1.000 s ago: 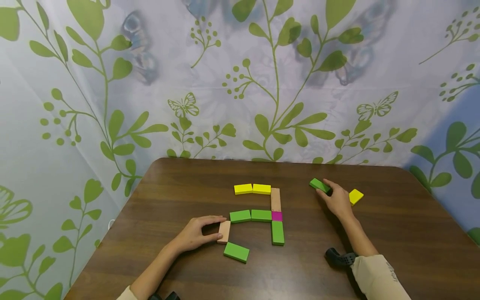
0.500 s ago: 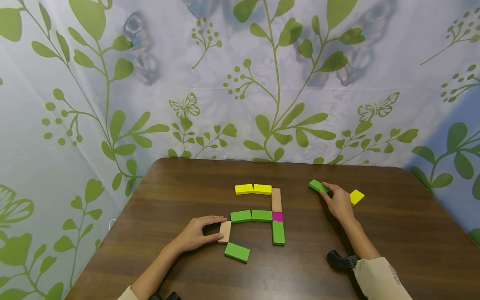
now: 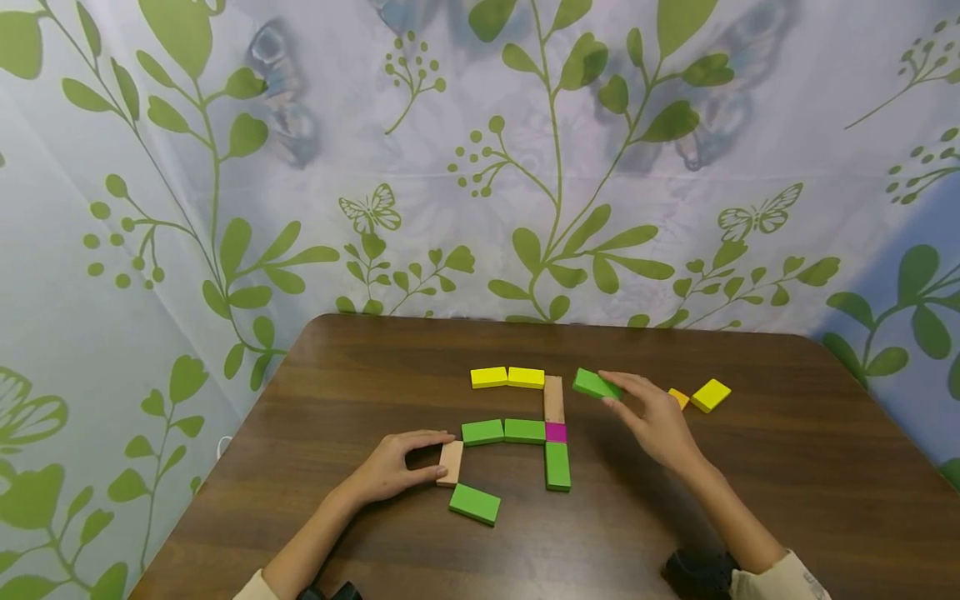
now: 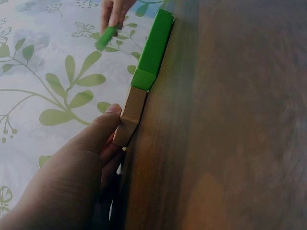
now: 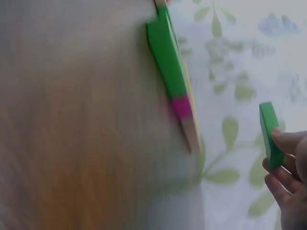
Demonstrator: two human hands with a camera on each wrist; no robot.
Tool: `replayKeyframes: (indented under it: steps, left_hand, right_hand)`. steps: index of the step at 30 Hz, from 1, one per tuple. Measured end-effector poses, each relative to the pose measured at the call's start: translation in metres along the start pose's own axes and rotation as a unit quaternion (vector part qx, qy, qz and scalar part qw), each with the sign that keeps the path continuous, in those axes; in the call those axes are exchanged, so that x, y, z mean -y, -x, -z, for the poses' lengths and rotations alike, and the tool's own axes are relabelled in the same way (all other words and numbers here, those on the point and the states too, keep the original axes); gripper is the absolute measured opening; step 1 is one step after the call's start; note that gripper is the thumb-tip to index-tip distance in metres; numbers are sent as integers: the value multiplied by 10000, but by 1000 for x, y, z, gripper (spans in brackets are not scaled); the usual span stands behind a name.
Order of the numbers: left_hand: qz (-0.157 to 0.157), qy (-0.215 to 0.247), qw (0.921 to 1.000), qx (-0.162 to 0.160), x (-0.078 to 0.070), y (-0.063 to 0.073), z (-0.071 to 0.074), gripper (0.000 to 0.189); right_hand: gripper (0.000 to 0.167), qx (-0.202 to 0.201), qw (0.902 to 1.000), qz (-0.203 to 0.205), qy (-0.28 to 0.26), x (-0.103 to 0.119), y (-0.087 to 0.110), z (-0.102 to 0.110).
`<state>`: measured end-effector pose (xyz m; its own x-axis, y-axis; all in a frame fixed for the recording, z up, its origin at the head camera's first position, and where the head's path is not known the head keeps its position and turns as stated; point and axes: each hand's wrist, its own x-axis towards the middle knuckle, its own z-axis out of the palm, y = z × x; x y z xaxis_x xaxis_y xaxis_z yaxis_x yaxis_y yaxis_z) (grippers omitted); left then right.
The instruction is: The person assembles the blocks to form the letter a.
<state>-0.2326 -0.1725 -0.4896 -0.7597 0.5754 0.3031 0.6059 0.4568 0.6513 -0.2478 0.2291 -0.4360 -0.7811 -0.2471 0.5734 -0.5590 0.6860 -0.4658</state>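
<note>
My left hand [image 3: 393, 469] holds a plain wooden block [image 3: 450, 463] by its two ends, thumb at the near end, fingers at the far end; the block lies on the table. In the left wrist view the thumb touches that wooden block [image 4: 130, 115], which adjoins a green block [image 4: 152, 52]. A green block [image 3: 595, 383] is pinched at one end by my right hand [image 3: 656, 421], above the table right of the laid-out blocks. The right wrist view also has this green block [image 5: 269, 136] between thumb and fingers. Close to my left hand lies another green block [image 3: 475, 504].
Two yellow blocks [image 3: 507, 377], a wooden block [image 3: 553, 400], a magenta block [image 3: 556, 432] and green blocks [image 3: 504, 432] form a connected outline mid-table. A yellow block [image 3: 711, 396] and an orange piece [image 3: 679, 398] lie to the right. A patterned cloth [image 3: 420, 167] hangs behind the table [image 3: 375, 350].
My right hand has lifted the green block and carried it left, towards the laid-out blocks, uncovering the orange piece. The left hand stays on the wooden block.
</note>
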Motion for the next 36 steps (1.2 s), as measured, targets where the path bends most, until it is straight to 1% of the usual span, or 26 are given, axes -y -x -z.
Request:
replayKeyframes:
  steps: [3,6,9,13,16,19,22,24,30,32,36]
  left_hand:
    - [-9,7,10000,0,0,-1,0,47]
    - [18,-2,10000,10,-1,-1,0,47]
    - [34,-23,10000,14,-1,-1,0,47]
    - [28,-25,10000,16,-1,-1,1,47]
    - [28,-20,10000,20,-1,-1,1,47]
    - [33,-27,10000,24,-1,-1,2,47]
    - [53,-62,10000,32,-1,0,1,47]
    - [78,-63,9999,36,-1,0,1,47]
    - [138,-38,9999,29,-1,0,1,48]
    - [136,-36,9999,29,-1,0,0,48]
    - [110,-32,9999,31,0,0,0,48]
  right_hand:
    - [45,311,9984,382,-272,20,6,-3]
    - [46,672,9936,754,-514,36,15,-7]
    - [45,948,9865,1067,-806,51,27,-12]
    - [42,1250,9738,1428,-1257,65,45,-23]
    - [40,1408,9678,1610,-1329,71,55,-30]
    - [39,1540,9648,1712,-1268,74,62,-35]
    - [37,1659,9630,1752,-1202,76,67,-39]
    - [36,1741,9631,1694,-1155,77,69,-42]
    - [33,2037,9656,1207,-1075,80,75,-49]
    - [33,2064,9665,1092,-1067,80,76,-51]
    - [33,1919,9705,1079,-981,81,77,-53]
